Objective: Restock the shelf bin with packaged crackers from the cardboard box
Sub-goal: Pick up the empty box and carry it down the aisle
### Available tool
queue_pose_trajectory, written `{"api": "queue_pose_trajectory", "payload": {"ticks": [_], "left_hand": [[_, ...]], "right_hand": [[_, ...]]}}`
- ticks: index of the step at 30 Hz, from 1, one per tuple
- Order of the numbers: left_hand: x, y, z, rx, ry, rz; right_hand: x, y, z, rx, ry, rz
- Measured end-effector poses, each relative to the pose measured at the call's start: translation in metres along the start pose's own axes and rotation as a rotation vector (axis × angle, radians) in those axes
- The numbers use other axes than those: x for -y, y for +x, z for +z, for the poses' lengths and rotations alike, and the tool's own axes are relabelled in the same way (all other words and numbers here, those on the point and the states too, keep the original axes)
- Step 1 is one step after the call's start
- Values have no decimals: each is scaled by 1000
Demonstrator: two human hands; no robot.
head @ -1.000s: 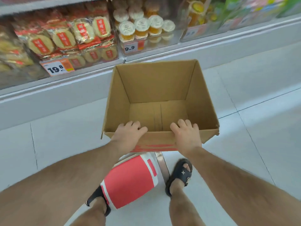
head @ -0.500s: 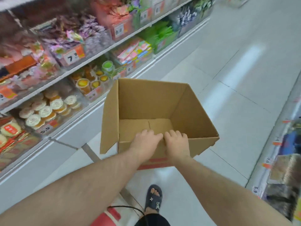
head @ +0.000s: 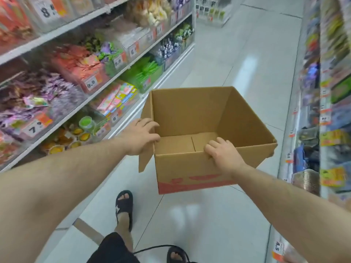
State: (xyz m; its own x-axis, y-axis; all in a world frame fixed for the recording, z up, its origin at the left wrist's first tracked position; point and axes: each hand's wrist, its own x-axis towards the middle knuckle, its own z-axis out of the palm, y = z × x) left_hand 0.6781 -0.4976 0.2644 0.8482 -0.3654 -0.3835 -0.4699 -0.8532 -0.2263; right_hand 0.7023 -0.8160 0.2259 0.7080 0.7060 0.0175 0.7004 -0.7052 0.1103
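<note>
Cardboard box (head: 191, 168), now empty, carried off down the aisle; left hand (head: 140, 137) has shifted to its side wall, right hand (head: 222, 156) grips the near rim: restocking apparently finished.

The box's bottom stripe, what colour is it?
Red, along the cardboard box front, in the head view.

1 head-worn wide-angle camera looks forward and down along a shop aisle floor (head: 218, 59). Close below it, both forearms reach out to a cardboard box (head: 190, 168); shelves (head: 106, 76) run along both edges, blurred at right.
</note>
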Motion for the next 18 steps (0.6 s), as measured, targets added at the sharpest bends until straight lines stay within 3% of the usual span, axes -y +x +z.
{"api": "queue_pose_trajectory", "payload": {"ticks": [5, 9, 11, 14, 16, 18], "left_hand": [[37, 71, -13, -278, -7, 303], [58, 115, -44, -448, -60, 467], [54, 138, -61, -472, -57, 498], [58, 182, -94, -434, -19, 433], [57, 208, -110, -456, -57, 407], [55, 233, -120, -447, -122, 391]], "right_hand": [[-39, 42, -20, -10, -133, 147], [-71, 94, -56, 199, -125, 307], [-72, 118, -76, 268, 9, 372], [-54, 164, -96, 229, 272, 497], [-52, 186, -95, 248, 173, 561], [-65, 196, -84, 137, 29, 609]]}}
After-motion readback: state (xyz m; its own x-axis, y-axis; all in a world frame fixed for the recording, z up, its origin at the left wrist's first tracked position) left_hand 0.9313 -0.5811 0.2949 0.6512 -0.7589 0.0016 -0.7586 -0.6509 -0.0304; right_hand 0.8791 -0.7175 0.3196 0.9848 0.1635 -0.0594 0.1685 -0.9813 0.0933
